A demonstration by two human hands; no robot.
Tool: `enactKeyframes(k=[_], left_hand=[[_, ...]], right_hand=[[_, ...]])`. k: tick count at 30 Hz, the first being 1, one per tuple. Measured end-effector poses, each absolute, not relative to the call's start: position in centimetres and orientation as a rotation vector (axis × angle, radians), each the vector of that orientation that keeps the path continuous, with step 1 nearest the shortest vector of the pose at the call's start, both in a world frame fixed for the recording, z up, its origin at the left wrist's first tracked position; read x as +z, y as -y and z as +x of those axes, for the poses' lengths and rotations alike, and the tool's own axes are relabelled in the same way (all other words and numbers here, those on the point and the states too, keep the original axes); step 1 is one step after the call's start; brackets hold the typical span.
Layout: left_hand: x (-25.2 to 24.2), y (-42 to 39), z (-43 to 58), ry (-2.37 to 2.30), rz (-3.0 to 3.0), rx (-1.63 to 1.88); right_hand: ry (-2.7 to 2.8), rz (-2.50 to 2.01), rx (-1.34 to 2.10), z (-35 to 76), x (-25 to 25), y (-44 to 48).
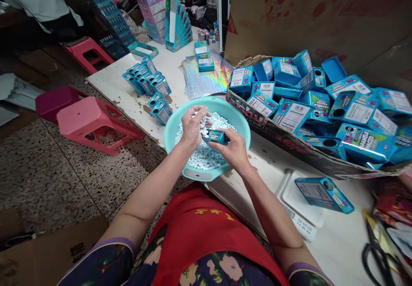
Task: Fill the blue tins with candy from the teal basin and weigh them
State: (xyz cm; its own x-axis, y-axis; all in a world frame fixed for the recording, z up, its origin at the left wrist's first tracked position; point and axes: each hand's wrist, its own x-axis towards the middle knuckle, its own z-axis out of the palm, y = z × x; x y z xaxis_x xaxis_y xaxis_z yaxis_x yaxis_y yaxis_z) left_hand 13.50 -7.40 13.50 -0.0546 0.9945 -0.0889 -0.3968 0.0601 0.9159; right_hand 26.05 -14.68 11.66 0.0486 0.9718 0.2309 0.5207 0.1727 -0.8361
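My left hand point(193, 125) is closed round a handful of small white candies point(203, 125), held at the opening of a small blue tin. My right hand point(234, 148) grips that blue tin point(215, 136), which lies tilted on its side with its mouth toward the left hand. Both hands are over a turquoise basin point(175, 106) that holds many more white candies. To the left of the basin, several blue tins point(146, 80) stand grouped on the table, two of them point(161, 108) right beside the rim.
A cardboard box point(273, 138) heaped with blue tins stands to the right. A white kitchen scale point(298, 209) bears one tin point(323, 194); black scissors point(375, 251) lie at the right edge. Shiny holographic sheets point(201, 78) lie behind the basin. Pink stools point(93, 121) stand at the left.
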Motion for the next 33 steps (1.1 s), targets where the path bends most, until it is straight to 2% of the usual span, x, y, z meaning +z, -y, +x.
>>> enactKeyframes(k=[33], left_hand=[[15.4,8.5,15.5,-0.933,1.043,1.328]], right_hand=[[1.48,-1.34,0.631,26.4,11.7,15.2]])
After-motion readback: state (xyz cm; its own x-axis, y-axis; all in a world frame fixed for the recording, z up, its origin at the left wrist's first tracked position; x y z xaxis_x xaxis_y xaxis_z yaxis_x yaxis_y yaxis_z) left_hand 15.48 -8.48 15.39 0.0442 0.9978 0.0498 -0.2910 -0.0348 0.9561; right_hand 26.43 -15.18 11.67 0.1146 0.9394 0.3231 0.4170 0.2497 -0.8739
